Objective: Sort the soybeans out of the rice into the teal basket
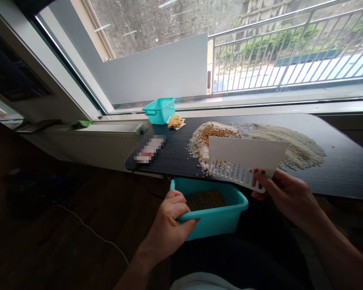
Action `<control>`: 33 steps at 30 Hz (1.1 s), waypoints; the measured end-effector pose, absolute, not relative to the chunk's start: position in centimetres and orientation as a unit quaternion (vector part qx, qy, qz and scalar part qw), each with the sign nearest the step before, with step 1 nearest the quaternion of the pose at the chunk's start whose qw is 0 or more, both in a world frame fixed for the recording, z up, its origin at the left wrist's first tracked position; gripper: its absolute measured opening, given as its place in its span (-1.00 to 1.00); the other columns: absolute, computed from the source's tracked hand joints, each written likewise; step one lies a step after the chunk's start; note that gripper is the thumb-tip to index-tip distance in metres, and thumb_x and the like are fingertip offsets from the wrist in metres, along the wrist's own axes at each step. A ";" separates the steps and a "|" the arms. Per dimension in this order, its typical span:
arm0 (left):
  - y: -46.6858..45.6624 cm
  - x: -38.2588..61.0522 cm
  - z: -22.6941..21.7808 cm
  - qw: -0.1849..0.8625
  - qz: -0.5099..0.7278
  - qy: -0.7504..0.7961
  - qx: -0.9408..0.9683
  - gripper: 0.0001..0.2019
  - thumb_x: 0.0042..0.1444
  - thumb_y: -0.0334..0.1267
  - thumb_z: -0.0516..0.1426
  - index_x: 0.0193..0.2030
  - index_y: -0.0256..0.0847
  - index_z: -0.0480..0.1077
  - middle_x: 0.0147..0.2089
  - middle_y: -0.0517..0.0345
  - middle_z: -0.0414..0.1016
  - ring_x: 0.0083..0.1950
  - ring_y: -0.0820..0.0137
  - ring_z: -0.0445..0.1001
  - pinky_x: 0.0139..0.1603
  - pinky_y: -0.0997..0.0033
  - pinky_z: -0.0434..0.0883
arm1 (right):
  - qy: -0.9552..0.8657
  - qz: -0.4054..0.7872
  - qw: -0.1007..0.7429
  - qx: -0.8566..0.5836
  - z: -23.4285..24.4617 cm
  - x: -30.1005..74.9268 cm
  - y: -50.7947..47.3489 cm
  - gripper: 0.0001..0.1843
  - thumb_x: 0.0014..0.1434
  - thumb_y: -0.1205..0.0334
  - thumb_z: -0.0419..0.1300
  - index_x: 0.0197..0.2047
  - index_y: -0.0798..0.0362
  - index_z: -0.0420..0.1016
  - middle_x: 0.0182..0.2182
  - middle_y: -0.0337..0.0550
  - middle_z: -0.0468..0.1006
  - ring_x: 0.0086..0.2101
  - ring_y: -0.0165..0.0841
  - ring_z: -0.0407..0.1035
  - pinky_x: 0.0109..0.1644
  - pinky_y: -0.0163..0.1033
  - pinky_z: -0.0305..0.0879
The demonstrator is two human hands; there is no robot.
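Observation:
My left hand [174, 215] is closed round the near left rim of a turquoise plastic bin [213, 223], held just below the table edge. Inside it lie small greenish-brown beans [207, 199]. In my right hand [286, 191] is a flat white plastic scraper [245, 151] with a row of slots, pinched at its slotted lower right corner. Behind the scraper, a pile of white grains with golden-yellow kernels [216, 133] lies on the table. To the right spreads a wider heap of whitish grains [302, 147], partly hidden by the scraper.
The dark table [341, 173] has a rounded front left corner. On it are a second turquoise bin [161, 112], a yellowish crumpled item [176, 121] on white paper, and a blurred flat object [149, 150]. A radiator [109, 139] and window stand behind. A white cable [93, 231] crosses the floor.

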State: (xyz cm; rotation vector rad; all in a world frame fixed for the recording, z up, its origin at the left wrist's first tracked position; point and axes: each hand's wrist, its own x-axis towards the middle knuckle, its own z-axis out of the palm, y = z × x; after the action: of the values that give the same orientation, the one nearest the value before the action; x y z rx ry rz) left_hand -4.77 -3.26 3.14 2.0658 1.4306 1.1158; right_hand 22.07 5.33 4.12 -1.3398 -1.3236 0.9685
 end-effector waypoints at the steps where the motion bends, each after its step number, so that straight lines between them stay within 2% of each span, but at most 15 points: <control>1: -3.3 -4.8 3.1 0.196 0.398 0.511 0.736 -0.69 0.08 -0.46 0.20 -0.61 -0.15 0.26 -0.48 0.16 0.36 -0.21 0.27 0.40 -0.19 0.27 0.42 | -0.550 0.398 0.485 -0.551 4.2 22.0 5.3 -0.45 -0.16 -0.36 0.37 -0.47 0.00 0.55 -0.62 -0.26 0.55 -0.66 -0.40 0.42 -0.61 -0.29 0.44; 14: -3.3 -4.8 3.1 0.195 0.398 0.511 0.736 -0.69 0.07 -0.45 0.20 -0.62 -0.14 0.27 -0.49 0.16 0.36 -0.22 0.26 0.40 -0.19 0.26 0.42 | -0.570 0.399 0.472 -0.541 4.5 21.8 5.0 -0.47 -0.12 -0.36 0.35 -0.49 -0.02 0.53 -0.65 -0.28 0.52 -0.66 -0.39 0.41 -0.60 -0.30 0.41; 18: -3.3 -4.8 3.2 0.193 0.398 0.510 0.738 -0.69 0.07 -0.46 0.21 -0.62 -0.15 0.27 -0.49 0.16 0.36 -0.22 0.27 0.40 -0.20 0.27 0.43 | -0.550 0.399 0.483 -0.553 4.4 21.9 5.0 -0.48 -0.13 -0.33 0.37 -0.48 0.00 0.54 -0.61 -0.25 0.55 -0.66 -0.41 0.41 -0.60 -0.31 0.42; 24: -3.3 -4.7 3.1 0.191 0.399 0.510 0.737 -0.69 0.07 -0.46 0.21 -0.61 -0.16 0.26 -0.48 0.17 0.36 -0.22 0.28 0.40 -0.20 0.28 0.42 | -0.552 0.429 0.477 -0.532 5.0 21.3 5.0 -0.43 -0.21 -0.39 0.38 -0.51 0.00 0.53 -0.68 -0.28 0.50 -0.67 -0.40 0.39 -0.60 -0.31 0.40; 33: -3.3 -4.7 3.1 0.199 0.401 0.508 0.736 -0.69 0.07 -0.49 0.20 -0.61 -0.16 0.25 -0.48 0.18 0.35 -0.22 0.28 0.39 -0.20 0.28 0.41 | -0.551 0.427 0.474 -0.538 5.2 22.0 4.6 -0.39 -0.24 -0.42 0.39 -0.49 0.02 0.55 -0.64 -0.24 0.53 -0.67 -0.41 0.39 -0.60 -0.32 0.41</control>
State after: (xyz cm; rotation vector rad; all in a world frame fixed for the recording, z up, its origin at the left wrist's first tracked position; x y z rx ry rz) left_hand -4.73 -3.31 3.14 2.0586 1.4213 1.1225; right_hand 21.96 4.63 5.15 -1.3172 -1.3482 1.0446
